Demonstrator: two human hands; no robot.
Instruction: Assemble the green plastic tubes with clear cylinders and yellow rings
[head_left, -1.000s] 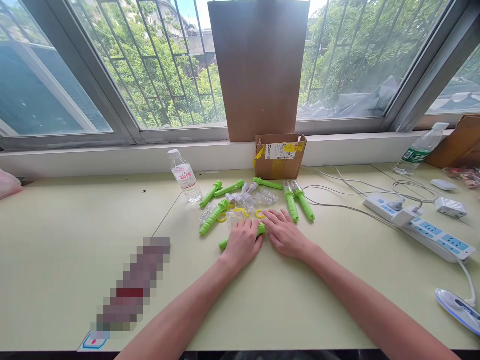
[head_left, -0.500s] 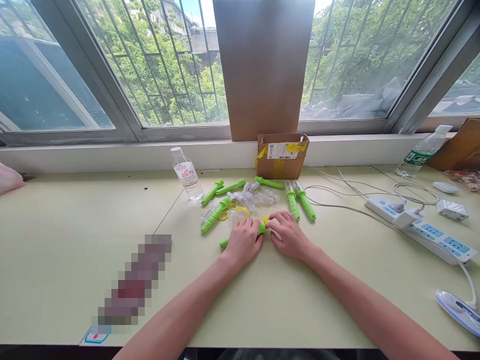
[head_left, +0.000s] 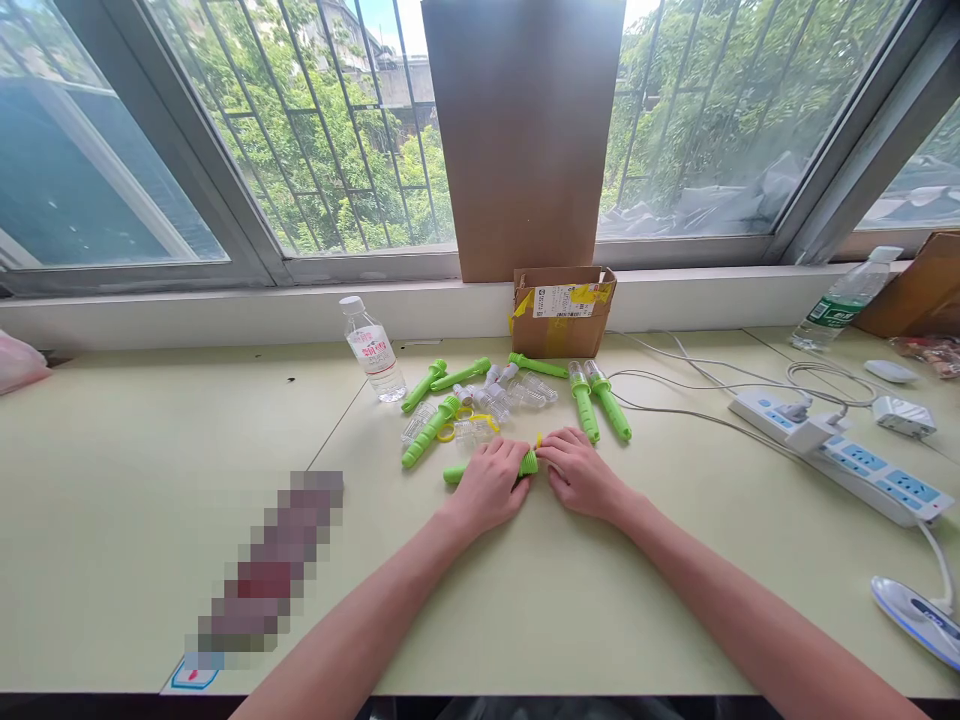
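A green ribbed plastic handle [head_left: 529, 463] lies nearly level on the table under my left hand [head_left: 491, 485], whose fingers are wrapped round its middle. Its threaded end sticks out to the right. My right hand [head_left: 577, 472] is closed at that end, fingertips pinching a small yellow ring [head_left: 538, 440], most of which is hidden. Beyond my hands lie several loose green handles [head_left: 430, 432], clear ribbed plastic covers [head_left: 491, 402] and yellow rings [head_left: 446, 432]. Two green handles with clear covers fitted [head_left: 583, 402] lie side by side to the right.
A water bottle [head_left: 373, 350] stands at the back left, and an opened cardboard box [head_left: 559, 325] is against the window ledge. On the right are a power strip [head_left: 840, 455], cables [head_left: 697, 385] and another bottle [head_left: 844, 300]. A blurred patch [head_left: 274, 560] covers something at left.
The handle under my left hand has shifted slightly right and lies more level, showing more of its threaded end. My right hand has moved a little right and down with the yellow ring.
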